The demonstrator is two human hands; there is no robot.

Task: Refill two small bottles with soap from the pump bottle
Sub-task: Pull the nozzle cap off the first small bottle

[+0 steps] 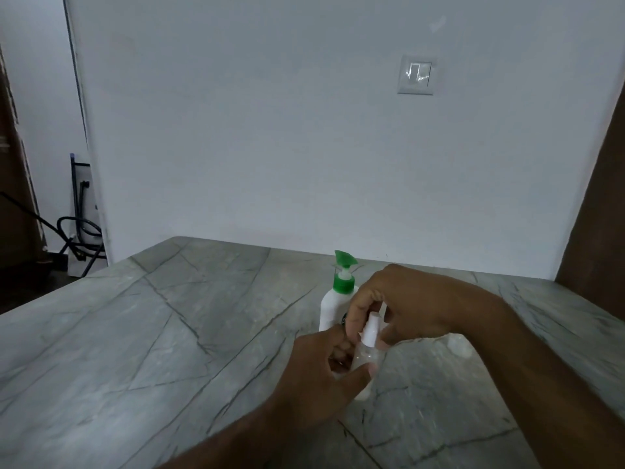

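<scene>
On the grey veined stone table [142, 333], the left hand [318, 370] gripped a small clear plastic bottle [365, 360] while the right hand [402, 306] pinched its white spray cap [372, 328]. A white pump bottle with a green nozzle [334, 306] stood just behind them.

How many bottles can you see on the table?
2 for sure. The white pump bottle with a green top stands behind the hands. The small clear bottle is held in both hands. Another could be hidden behind them.

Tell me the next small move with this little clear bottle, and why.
Probably twist the white cap off. The left hand grips the small clear bottle, the right hand pinches its cap, and the cap looks still on.
</scene>
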